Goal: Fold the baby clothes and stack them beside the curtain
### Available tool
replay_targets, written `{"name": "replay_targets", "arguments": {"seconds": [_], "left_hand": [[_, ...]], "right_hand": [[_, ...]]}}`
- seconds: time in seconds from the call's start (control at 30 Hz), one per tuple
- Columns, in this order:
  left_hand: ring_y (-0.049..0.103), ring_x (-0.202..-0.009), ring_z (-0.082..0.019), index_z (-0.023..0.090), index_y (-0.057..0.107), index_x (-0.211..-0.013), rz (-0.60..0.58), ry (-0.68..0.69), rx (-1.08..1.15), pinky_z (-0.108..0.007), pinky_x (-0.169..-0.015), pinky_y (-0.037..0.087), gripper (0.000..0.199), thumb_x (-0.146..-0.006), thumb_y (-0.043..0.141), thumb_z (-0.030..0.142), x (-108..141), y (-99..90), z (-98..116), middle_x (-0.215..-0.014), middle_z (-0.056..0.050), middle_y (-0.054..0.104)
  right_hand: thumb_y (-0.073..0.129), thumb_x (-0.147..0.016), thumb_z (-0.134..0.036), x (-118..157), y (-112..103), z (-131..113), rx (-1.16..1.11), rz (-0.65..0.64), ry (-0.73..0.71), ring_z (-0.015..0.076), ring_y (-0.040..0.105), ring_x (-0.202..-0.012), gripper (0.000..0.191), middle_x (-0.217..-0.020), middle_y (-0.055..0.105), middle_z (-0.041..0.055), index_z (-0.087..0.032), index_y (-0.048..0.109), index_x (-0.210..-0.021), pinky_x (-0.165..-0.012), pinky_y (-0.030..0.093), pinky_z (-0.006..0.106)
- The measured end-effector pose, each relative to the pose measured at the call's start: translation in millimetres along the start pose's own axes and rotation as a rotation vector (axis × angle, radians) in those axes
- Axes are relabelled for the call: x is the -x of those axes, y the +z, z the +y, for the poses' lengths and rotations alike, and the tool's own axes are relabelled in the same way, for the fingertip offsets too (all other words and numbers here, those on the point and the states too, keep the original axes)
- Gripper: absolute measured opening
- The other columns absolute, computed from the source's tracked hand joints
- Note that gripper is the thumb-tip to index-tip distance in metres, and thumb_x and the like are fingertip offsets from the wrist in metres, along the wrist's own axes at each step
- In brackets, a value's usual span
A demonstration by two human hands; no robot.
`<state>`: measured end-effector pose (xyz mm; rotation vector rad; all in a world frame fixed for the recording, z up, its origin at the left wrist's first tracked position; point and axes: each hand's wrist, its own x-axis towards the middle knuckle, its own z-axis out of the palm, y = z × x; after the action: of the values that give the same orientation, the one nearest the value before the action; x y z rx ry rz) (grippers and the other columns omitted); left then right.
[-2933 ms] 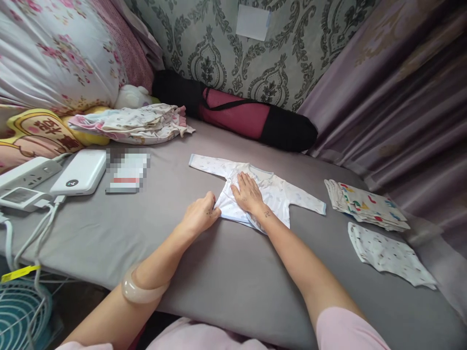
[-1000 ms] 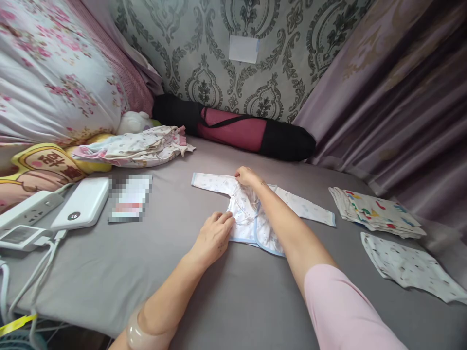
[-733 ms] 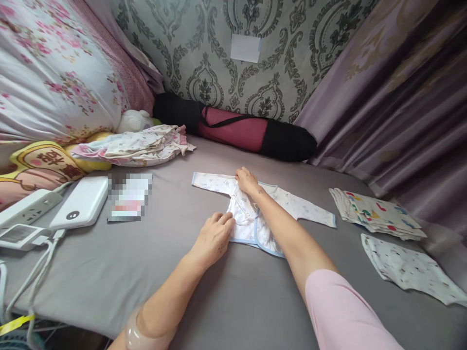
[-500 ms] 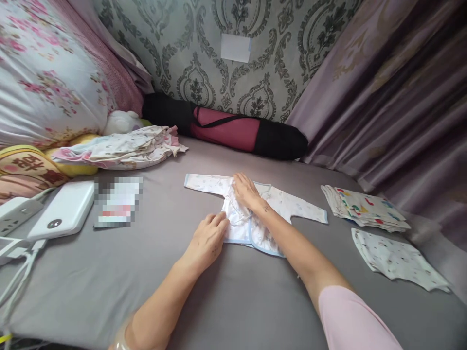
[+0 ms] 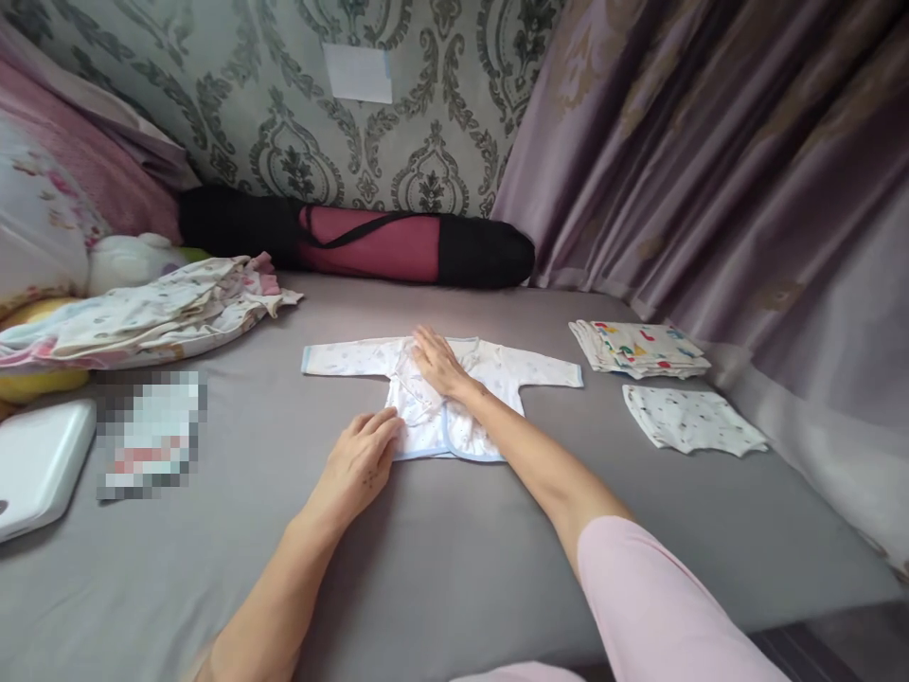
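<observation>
A small white baby shirt (image 5: 490, 379) with blue trim lies spread on the grey sheet (image 5: 454, 549), its sleeves stretched out to both sides. My right hand (image 5: 436, 362) rests flat on the upper chest of the shirt, fingers extended. At the lower left side edge of the shirt is my left hand (image 5: 362, 459), its fingers bent, with the fingertips touching the cloth; what they may pinch is hidden.
Folded printed clothes (image 5: 639, 349) and a dotted folded cloth (image 5: 692, 419) lie at the right. A black and red long bag (image 5: 369, 244) lies along the wall. At left are crumpled clothes (image 5: 156, 308), a pixelated item (image 5: 152, 436) and a white device (image 5: 43, 464).
The view has turned to the right, so the surroundings appear shifted left. My right hand still lies on the shirt's chest and my left hand at its side. The shirt's right-hand sleeve looks straighter.
</observation>
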<state>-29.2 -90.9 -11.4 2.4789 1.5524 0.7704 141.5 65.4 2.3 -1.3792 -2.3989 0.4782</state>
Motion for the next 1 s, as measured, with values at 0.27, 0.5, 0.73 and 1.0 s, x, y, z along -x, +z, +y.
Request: {"name": "replay_targets", "arguments": {"seconds": [0.27,0.5,0.73,1.0], "left_hand": [[0.057,-0.106,-0.027,0.019,0.062,-0.115,-0.032,-0.046,0.000,-0.042,-0.091,0.049,0.034,-0.098,0.033,0.027,-4.1,-5.9,7.9,-0.128,-0.011,0.062],[0.056,-0.112,-0.028,0.018,0.062,-0.114,-0.068,-0.064,0.001,-0.043,-0.096,0.047,0.035,-0.099,0.033,0.032,-2.6,-7.8,2.2,-0.132,-0.012,0.059],[0.052,-0.122,-0.029,0.018,0.060,-0.119,-0.049,-0.048,0.023,-0.045,-0.102,0.043,0.036,-0.098,0.036,0.035,-3.1,-5.3,2.6,-0.134,-0.013,0.058],[0.055,-0.121,-0.027,0.019,0.062,-0.116,-0.115,-0.033,0.054,-0.043,-0.103,0.044,0.037,-0.098,0.035,0.037,-2.5,-6.4,-0.9,-0.130,-0.013,0.061]], "right_hand": [[0.019,-0.100,-0.044,49.8,-18.3,20.5,0.164,-0.050,0.395,0.0272,0.002,-0.150,0.070,-0.162,0.007,0.0193,0.002,0.017,-0.153,-0.120,0.002,0.043],[0.016,-0.099,-0.055,46.0,-31.4,39.8,-0.021,-0.170,0.326,0.0215,0.000,-0.150,0.074,-0.163,0.005,0.0128,-0.007,0.013,-0.156,-0.121,-0.001,0.042],[0.023,-0.100,-0.051,93.2,-63.1,64.5,0.037,-0.213,0.223,0.0215,0.002,-0.150,0.071,-0.163,0.009,0.0130,-0.008,0.017,-0.155,-0.121,0.003,0.040],[0.023,-0.101,-0.047,156.3,-42.3,35.4,0.185,-0.242,0.015,0.0237,0.003,-0.150,0.066,-0.162,0.011,0.0137,-0.009,0.021,-0.155,-0.121,0.001,0.045]]}}
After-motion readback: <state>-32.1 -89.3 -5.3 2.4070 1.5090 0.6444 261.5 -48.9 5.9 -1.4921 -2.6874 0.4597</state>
